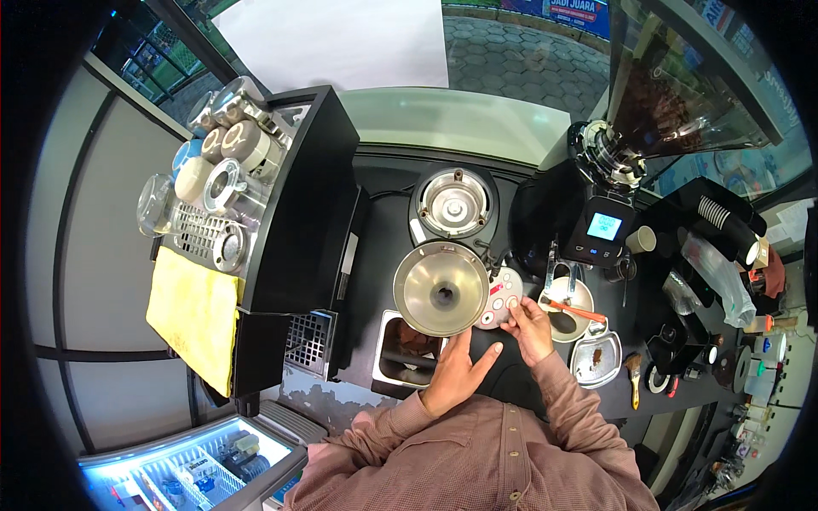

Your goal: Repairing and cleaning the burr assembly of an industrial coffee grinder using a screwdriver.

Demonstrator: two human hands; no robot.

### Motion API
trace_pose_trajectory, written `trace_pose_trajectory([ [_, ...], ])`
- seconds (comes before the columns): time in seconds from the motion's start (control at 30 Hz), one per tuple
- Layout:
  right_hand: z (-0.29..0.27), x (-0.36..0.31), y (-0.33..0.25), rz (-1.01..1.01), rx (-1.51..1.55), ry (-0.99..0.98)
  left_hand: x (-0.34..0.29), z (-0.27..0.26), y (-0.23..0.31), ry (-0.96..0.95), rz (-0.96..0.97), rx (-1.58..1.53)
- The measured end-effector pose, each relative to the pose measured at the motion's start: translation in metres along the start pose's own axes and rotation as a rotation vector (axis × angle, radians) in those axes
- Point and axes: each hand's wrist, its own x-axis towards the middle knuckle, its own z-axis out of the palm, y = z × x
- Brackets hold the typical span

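Observation:
A wide steel bowl (417, 285) with a dark round spot at its centre sits before me. My left hand (452, 375) is just in front of its near rim, fingers straight and thumb spread. The fingertips reach the rim, and I cannot tell whether they press on it. To the bowl's right is a pale control panel (509, 281) with several round buttons. My right hand (532, 332) is at the panel's right edge, fingers stretched toward the buttons, apparently touching one. Behind the bowl stands a round black base with a metal hub (454, 204).
A black grinder (554, 221) with a lit screen and bean hopper stands back right. Beside my right hand are a white bowl (579, 294) with an orange-handled spatula, a small metal tray (595, 362) and a brush (633, 379). A knock box (383, 353) is near my left hand.

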Motion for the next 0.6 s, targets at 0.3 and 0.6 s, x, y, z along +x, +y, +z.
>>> trace_pose_trajectory([
  [0.3, 0.003, -0.011, -0.006, -0.065, -0.048, 0.043, -0.006, 0.004, -0.006, -0.018, -0.031, 0.029],
  [0.6, 0.001, -0.015, -0.007, -0.069, -0.104, 0.084, -0.006, 0.003, -0.006, -0.076, -0.018, 0.019],
])
